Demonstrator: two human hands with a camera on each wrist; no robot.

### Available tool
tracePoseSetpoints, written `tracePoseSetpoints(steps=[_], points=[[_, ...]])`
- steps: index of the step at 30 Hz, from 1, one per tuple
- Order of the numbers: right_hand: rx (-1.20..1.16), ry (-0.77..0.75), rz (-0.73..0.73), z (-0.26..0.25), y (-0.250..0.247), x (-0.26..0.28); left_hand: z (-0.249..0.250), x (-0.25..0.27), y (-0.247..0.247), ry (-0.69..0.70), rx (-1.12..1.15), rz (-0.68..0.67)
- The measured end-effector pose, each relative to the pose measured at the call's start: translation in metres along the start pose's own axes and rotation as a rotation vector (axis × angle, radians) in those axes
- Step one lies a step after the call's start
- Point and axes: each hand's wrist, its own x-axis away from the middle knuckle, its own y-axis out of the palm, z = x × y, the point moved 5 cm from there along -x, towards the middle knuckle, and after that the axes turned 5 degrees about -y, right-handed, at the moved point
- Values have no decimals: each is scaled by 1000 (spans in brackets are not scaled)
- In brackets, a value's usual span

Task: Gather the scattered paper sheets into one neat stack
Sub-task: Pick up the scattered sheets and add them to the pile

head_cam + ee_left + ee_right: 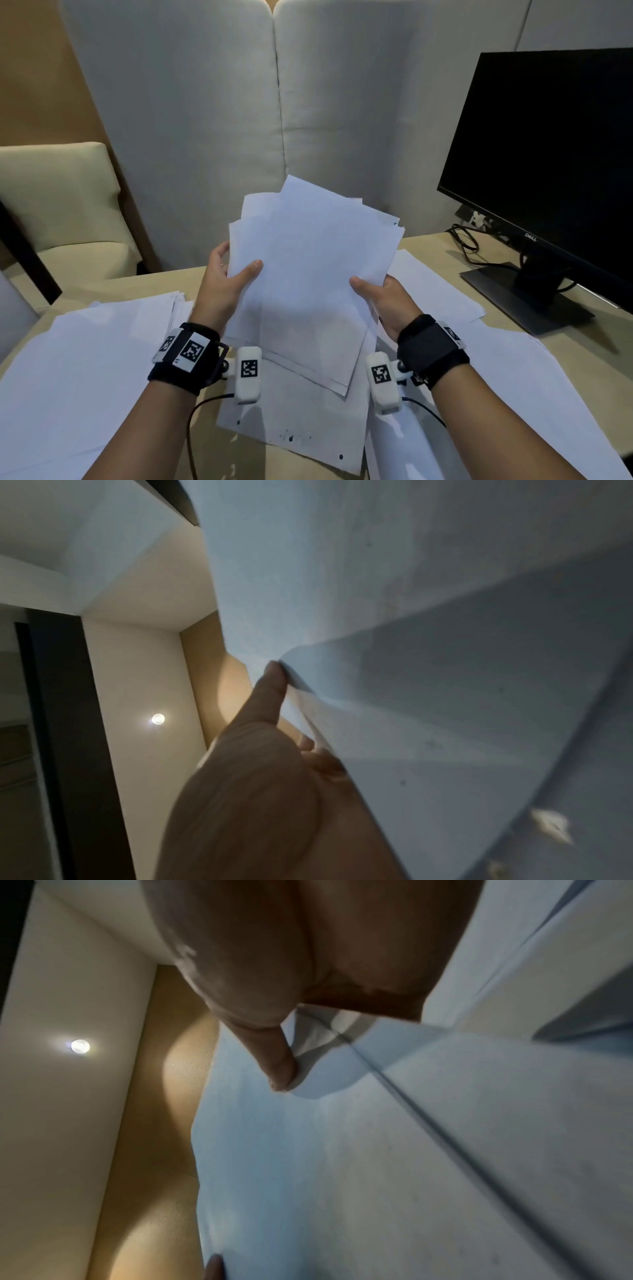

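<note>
White sheets, an uneven bundle [308, 270], gripped by two hands: left hand [222, 284], right hand [387, 301], above the worktop [565, 346].

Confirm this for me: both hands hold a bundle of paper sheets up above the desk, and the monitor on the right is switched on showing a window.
One thing is wrong. The monitor on the right is dark, with no window on it, as the head view shows. The rest stands: the left hand and the right hand hold the bundle of paper sheets above the desk.
</note>
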Motion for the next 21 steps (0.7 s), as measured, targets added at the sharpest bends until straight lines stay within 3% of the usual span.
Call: tracePoseSetpoints(steps=[14,21], points=[[-252,-66,204,-10,3,-12,-42,6,-11,-161,-226,-165],[-225,-30,129,-1,8,-7,-45,11,-15,-182,-216,-171]])
